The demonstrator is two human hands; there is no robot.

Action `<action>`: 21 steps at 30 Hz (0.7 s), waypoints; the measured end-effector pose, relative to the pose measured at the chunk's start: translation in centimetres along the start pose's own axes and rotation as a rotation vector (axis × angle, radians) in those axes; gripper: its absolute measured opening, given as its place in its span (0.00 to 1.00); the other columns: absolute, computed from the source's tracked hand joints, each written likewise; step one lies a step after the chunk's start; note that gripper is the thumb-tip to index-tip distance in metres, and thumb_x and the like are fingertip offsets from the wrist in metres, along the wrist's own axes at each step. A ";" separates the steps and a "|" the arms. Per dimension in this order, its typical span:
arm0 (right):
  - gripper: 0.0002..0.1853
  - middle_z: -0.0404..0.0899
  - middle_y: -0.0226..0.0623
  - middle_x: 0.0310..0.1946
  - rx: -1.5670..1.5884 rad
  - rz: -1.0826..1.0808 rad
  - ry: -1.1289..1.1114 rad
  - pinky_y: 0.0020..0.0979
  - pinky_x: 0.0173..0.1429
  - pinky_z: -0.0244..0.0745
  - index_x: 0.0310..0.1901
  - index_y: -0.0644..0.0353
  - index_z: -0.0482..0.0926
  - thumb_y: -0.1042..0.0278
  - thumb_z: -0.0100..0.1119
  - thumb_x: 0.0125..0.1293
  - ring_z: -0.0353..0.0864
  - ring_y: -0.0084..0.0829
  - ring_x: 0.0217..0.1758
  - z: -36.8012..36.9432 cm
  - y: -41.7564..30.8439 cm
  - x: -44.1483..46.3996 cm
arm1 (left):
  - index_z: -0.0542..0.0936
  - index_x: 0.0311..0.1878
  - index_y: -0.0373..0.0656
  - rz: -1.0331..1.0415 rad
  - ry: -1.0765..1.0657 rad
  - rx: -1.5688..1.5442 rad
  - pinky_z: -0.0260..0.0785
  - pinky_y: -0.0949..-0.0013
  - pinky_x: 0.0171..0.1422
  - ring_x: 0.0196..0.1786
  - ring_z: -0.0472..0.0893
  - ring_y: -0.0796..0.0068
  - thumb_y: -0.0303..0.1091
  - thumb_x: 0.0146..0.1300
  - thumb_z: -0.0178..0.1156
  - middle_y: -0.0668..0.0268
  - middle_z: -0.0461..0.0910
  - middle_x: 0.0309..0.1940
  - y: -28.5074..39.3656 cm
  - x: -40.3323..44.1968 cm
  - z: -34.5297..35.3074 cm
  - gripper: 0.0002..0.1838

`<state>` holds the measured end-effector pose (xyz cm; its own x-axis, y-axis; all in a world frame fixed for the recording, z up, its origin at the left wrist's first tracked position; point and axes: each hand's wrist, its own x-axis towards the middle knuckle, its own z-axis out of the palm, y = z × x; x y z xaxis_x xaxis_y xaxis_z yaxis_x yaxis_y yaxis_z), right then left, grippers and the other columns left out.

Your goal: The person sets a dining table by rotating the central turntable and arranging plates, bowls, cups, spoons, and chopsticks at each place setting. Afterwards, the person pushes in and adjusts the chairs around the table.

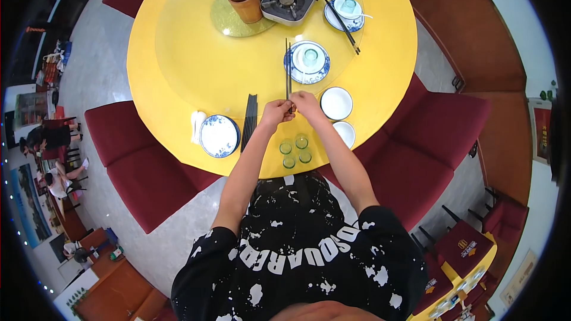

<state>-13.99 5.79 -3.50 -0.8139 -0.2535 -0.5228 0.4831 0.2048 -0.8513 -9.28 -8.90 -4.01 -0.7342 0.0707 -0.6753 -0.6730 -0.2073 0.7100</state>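
Observation:
A pair of dark chopsticks [288, 68] points away from me, its near end between my two hands beside a place setting. My left hand [278, 113] is closed around the near part, and my right hand [306, 104] pinches there too. Just beyond lies a blue-patterned plate [288, 72] carrying a white bowl and a greenish glass [310, 56]. Left of my left forearm is a bundle of dark chopsticks [250, 116]. White bowls [336, 103] lie right of my right hand. Several greenish glasses [302, 141] stand between my forearms.
On the yellow table [178, 65], a patterned plate stack [219, 137] and white spoons [198, 126] lie left. A portable gas stove [288, 3], a brown pot [245, 3] and another setting [348, 15] are farther back. Dark red chairs [143, 166] flank the table; people [59, 181] are far left.

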 end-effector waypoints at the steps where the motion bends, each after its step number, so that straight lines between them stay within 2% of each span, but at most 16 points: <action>1: 0.17 0.82 0.35 0.31 -0.017 -0.044 0.029 0.28 0.37 0.73 0.39 0.67 0.81 0.57 0.59 0.67 0.79 0.24 0.33 -0.3 1.4 -0.2 | 0.81 0.48 0.33 -0.005 0.014 0.014 0.79 0.76 0.38 0.32 0.83 0.77 0.36 0.75 0.56 0.65 0.83 0.35 0.0 0.6 0.4 0.14; 2: 0.18 0.84 0.35 0.36 -0.037 -0.086 0.057 0.27 0.38 0.73 0.44 0.66 0.81 0.57 0.59 0.68 0.81 0.25 0.36 -0.6 2.3 -0.8 | 0.81 0.48 0.33 -0.012 0.028 0.025 0.80 0.76 0.39 0.32 0.83 0.77 0.36 0.75 0.56 0.65 0.83 0.34 0.0 1.0 0.9 0.14; 8: 0.20 0.84 0.34 0.43 0.200 0.143 0.141 0.27 0.44 0.73 0.57 0.62 0.78 0.58 0.55 0.71 0.83 0.27 0.41 -2.4 2.3 -7.2 | 0.81 0.49 0.32 -0.006 0.086 -0.210 0.79 0.76 0.39 0.34 0.82 0.78 0.35 0.73 0.59 0.63 0.83 0.37 -1.0 3.1 2.6 0.13; 12: 0.19 0.84 0.34 0.43 0.270 0.170 0.106 0.25 0.44 0.72 0.57 0.62 0.77 0.60 0.54 0.72 0.82 0.25 0.41 -2.5 1.6 -10.5 | 0.80 0.53 0.30 0.001 0.078 -0.205 0.78 0.76 0.41 0.38 0.82 0.77 0.33 0.73 0.59 0.62 0.83 0.39 -1.2 3.9 2.9 0.15; 18: 0.18 0.84 0.35 0.42 0.279 0.255 0.080 0.24 0.42 0.71 0.57 0.64 0.77 0.62 0.52 0.72 0.80 0.22 0.39 -3.0 3.5 -12.2 | 0.81 0.50 0.29 0.022 0.112 -0.079 0.77 0.76 0.38 0.33 0.81 0.77 0.32 0.72 0.59 0.62 0.83 0.37 -1.7 5.4 3.2 0.13; 21: 0.18 0.84 0.34 0.42 0.255 0.278 0.078 0.24 0.42 0.71 0.57 0.63 0.77 0.62 0.52 0.72 0.81 0.23 0.39 -3.3 3.9 -12.9 | 0.81 0.49 0.29 0.070 0.059 0.059 0.78 0.75 0.38 0.34 0.82 0.77 0.33 0.72 0.59 0.62 0.82 0.37 -2.0 5.7 2.4 0.14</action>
<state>-2.67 12.98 0.10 -0.6579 -0.1469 -0.7386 0.7456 0.0112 -0.6663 -12.33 -5.78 -8.83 -0.7743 -0.0001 -0.6328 -0.6255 -0.1520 0.7653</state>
